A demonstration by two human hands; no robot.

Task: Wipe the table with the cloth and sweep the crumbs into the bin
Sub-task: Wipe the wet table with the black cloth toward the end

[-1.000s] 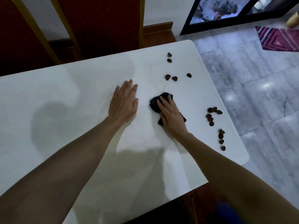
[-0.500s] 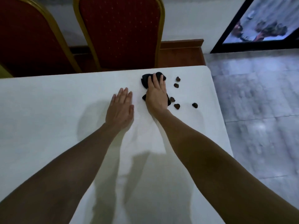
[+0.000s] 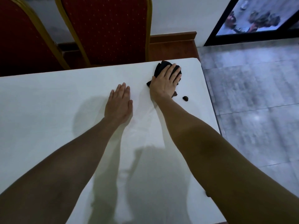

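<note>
The right hand (image 3: 165,82) presses flat, fingers straight, on the crumpled black cloth (image 3: 161,67) near the white table's (image 3: 48,102) far right corner. The left hand (image 3: 119,105) rests flat beside it. One dark brown crumb (image 3: 185,98) lies near the right edge.

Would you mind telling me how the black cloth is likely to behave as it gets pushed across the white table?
The cloth is bunched in folds under the right hand, so it is probably soft and floppy, not stiff. It looks thin, so likely light. The table looks smooth, so the cloth should slide easily under flat pressing fingers, though its loose edges may drag or fold over.
</note>
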